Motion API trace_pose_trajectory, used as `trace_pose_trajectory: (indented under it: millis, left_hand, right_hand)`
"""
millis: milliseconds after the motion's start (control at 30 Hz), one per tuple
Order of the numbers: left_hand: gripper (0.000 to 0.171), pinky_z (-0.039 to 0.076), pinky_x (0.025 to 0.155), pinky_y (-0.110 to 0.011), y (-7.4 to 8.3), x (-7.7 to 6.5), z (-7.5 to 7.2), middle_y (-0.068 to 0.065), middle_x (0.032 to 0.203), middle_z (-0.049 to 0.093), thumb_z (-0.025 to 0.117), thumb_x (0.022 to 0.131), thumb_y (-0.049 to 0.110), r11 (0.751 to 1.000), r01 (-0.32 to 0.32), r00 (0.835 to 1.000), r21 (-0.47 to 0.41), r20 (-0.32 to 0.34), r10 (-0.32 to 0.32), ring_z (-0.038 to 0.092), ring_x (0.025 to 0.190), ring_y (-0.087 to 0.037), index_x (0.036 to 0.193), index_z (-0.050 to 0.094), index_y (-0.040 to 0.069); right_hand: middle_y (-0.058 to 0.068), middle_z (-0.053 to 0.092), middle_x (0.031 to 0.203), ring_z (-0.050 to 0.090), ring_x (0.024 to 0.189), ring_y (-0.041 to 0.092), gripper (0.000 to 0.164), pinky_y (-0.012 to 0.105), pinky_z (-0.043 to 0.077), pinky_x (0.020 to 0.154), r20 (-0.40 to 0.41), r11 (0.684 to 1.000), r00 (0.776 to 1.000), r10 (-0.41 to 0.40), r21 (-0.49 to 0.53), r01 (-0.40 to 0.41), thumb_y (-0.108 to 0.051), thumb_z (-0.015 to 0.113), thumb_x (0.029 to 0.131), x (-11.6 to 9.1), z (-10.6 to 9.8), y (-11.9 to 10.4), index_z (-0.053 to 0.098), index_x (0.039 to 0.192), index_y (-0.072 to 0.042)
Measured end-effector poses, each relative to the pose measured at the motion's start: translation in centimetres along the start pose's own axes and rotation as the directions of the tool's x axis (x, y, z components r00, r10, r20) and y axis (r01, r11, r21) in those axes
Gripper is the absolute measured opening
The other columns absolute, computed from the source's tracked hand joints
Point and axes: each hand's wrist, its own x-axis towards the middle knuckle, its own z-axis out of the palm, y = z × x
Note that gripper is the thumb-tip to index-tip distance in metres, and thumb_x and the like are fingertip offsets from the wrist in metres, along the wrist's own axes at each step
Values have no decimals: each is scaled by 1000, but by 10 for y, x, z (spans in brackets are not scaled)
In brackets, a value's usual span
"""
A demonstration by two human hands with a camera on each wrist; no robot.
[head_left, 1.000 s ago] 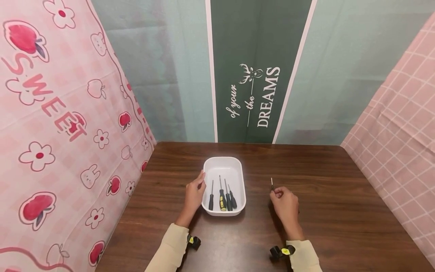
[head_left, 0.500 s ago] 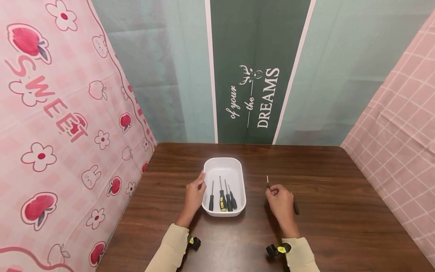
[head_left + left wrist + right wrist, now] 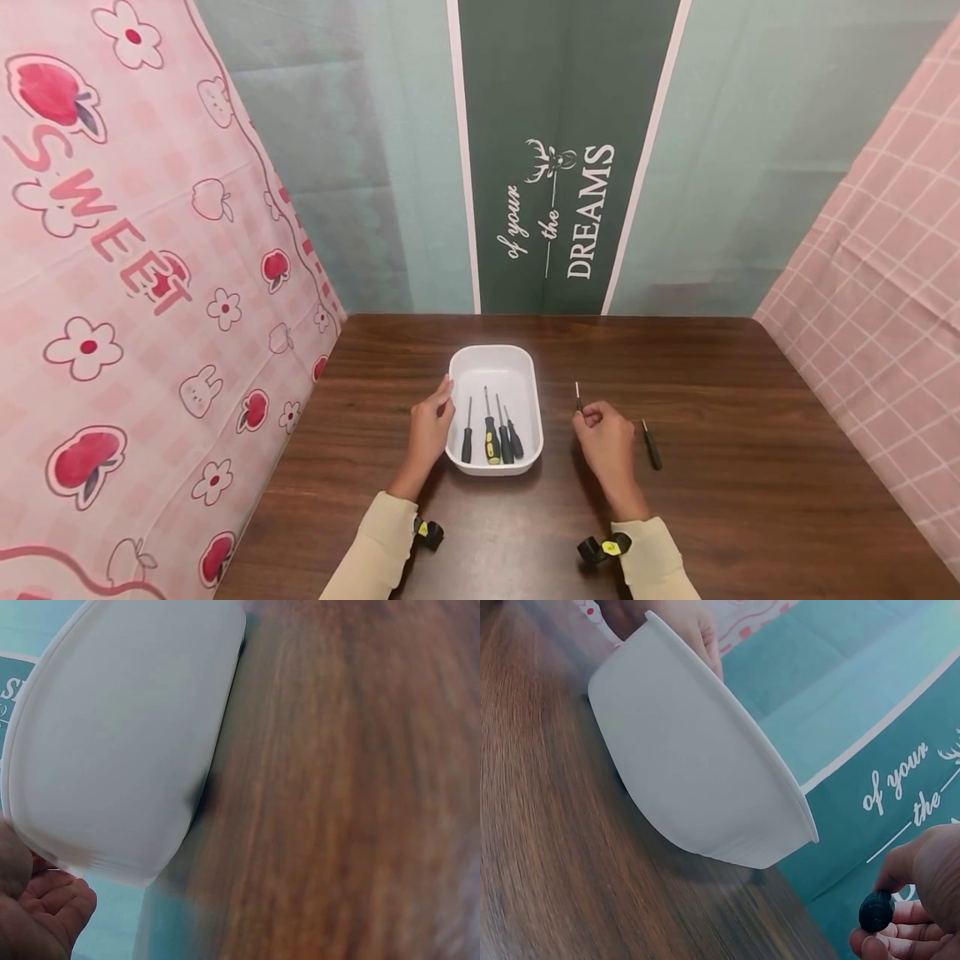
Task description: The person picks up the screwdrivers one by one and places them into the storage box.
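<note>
A white rectangular tub (image 3: 491, 367) stands on the table, with several screwdrivers (image 3: 491, 442) lying inside, one with a black-and-yellow handle. At the tub's left side, my left hand (image 3: 430, 427) holds its rim; the left wrist view shows fingers (image 3: 64, 904) just outside the wall. My right hand (image 3: 606, 437), to the right of the tub, pinches a small dark-handled screwdriver (image 3: 578, 400) with its thin shaft pointing away from me. The dark round handle end (image 3: 876, 911) shows between thumb and fingers in the right wrist view. Another dark screwdriver (image 3: 651, 446) lies just right of this hand.
The brown wooden table (image 3: 750, 467) extends around the tub. A green and teal curtain (image 3: 555, 100) hangs behind it. Pink printed cloths (image 3: 150, 350) close in the left and right sides.
My right hand has moved left toward the tub with the small screwdriver, uncovering the other screwdriver on the table. My left hand and the tub have stayed in place.
</note>
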Motion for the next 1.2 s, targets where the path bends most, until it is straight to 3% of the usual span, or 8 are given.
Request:
trace_pose_trajectory:
  millis: [700,1200]
  left_hand:
    - [32,45,106,-45,0,2,0,-12,136,60,62,95,-4,1000,8,1000,-6,-2,-8,57,126,-30,127,66,-4]
    - [34,45,106,-44,-2,1,1,-12,136,60,63,94,-5,1000,-12,1000,-3,-5,12,57,126,-30,128,66,-4]
  right_hand:
    - [0,65,61,55,55,10,7,33,49,55,-65,997,996,-64,48,67,-4,74,78,-4,15,-18,69,74,-5]
    - [1,65,62,56,56,10,7,31,49,55,-31,995,999,-36,87,39,-6,75,80,-4,17,-32,70,75,-4]
